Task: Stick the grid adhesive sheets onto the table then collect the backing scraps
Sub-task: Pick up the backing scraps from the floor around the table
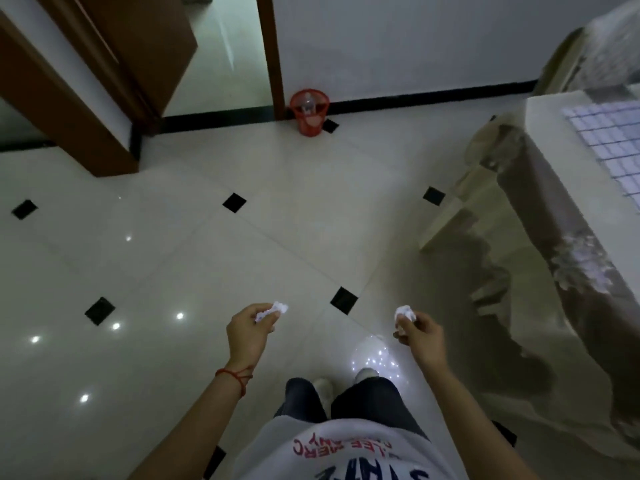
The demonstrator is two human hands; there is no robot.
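Observation:
My left hand is closed around a crumpled white backing scrap that pokes out past the fingers. My right hand grips another crumpled white scrap. Both hands are held out over the tiled floor, in front of my legs. At the far right stands the table, and a grid adhesive sheet lies flat on its top, cut off by the frame edge.
A red mesh waste bin stands against the white wall beside a brown door frame. An open brown door is at the upper left. Glossy white floor tiles with small black diamonds spread between me and the bin.

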